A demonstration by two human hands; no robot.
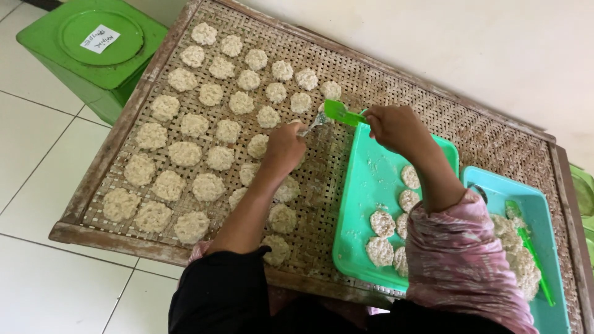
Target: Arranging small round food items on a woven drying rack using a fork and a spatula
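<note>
My left hand (pixel 284 147) grips a metal fork (pixel 312 124) over a woven bamboo tray (pixel 383 93). Its tines meet the blade of a green spatula (pixel 340 112), which my right hand (pixel 396 127) holds just above the far edge of a green plastic tray (pixel 365 185). A pale patty seems to sit at the blade's tip, mostly hidden. Several round, flat, pale rice patties (pixel 207 185) lie in rows on the left half of the bamboo tray. More patties (pixel 382 224) rest in the green tray, partly behind my pink patterned sleeve.
A teal tray (pixel 544 204) at the right holds loose rice mix and a green utensil (pixel 533 250). At the top left, a green lidded bin (pixel 93 49) with a white label stands on the white tiled floor. The bamboo tray's wooden frame (pixel 111 238) borders everything.
</note>
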